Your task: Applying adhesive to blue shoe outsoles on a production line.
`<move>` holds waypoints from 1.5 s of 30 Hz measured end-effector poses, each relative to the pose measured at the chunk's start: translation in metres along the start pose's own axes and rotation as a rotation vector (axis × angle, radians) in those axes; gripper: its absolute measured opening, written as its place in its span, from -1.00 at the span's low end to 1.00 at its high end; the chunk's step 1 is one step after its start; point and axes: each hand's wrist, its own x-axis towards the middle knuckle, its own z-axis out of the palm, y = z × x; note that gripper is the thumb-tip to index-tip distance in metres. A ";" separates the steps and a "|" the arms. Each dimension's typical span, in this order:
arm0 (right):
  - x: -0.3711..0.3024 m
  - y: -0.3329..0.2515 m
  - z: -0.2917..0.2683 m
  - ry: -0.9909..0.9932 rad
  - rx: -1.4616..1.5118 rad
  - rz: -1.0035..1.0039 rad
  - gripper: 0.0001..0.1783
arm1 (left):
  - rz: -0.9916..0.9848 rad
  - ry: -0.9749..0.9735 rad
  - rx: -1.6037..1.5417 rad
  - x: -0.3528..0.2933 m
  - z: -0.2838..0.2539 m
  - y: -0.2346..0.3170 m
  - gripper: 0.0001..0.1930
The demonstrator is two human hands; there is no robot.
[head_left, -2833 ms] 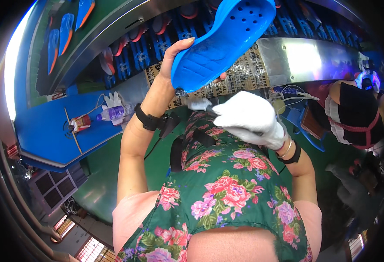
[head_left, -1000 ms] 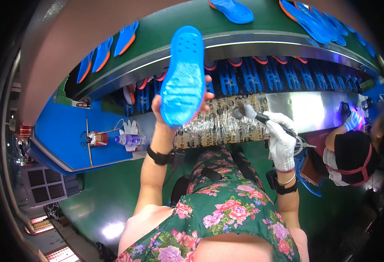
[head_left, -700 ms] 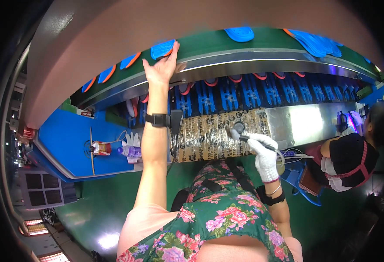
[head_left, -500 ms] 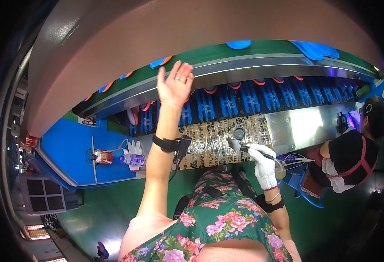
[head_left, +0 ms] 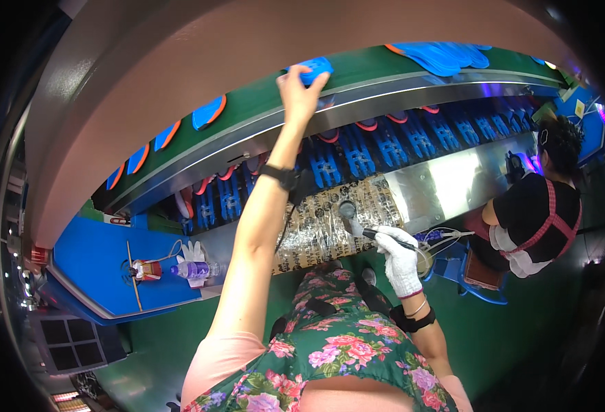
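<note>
My bare left hand (head_left: pixel 299 96) reaches up to the green conveyor belt (head_left: pixel 261 96), thumb and fingers closed around a blue insole (head_left: pixel 313 69). More blue insoles with orange edges, such as one single insole (head_left: pixel 209 112), lie along the belt on the left. In a white knit glove, my right hand (head_left: pixel 400 266) grips a brush (head_left: pixel 370 234) by its black handle. The brush's pale bristles point toward a small round dish (head_left: pixel 347 209) on the worktop, which is covered with printed brown tape (head_left: pixel 309 237).
Blue clamp-like holders (head_left: pixel 359 156) stand in a row below the belt. A stack of blue insoles (head_left: pixel 440 56) lies at the far right. On the left are a bottle (head_left: pixel 196 270) and white glove (head_left: pixel 192 253). A co-worker (head_left: pixel 532 206) sits at the right.
My left hand has gone from open above the belt's edge to closed on a blue insole. The whole view has shifted, and the brush stays in my right hand near the dish.
</note>
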 end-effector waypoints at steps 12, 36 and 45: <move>0.008 -0.037 -0.003 -0.113 0.261 0.069 -0.74 | -0.500 -0.078 -0.695 -0.169 -0.129 0.015 0.01; 0.031 -0.106 0.112 -0.404 -0.731 -0.973 -0.76 | -0.786 -0.419 -1.813 -0.260 -0.088 0.081 -0.03; 0.009 -0.100 0.118 -0.578 -0.788 -0.971 -0.62 | -1.027 -0.229 -1.203 -0.261 -0.087 0.090 0.08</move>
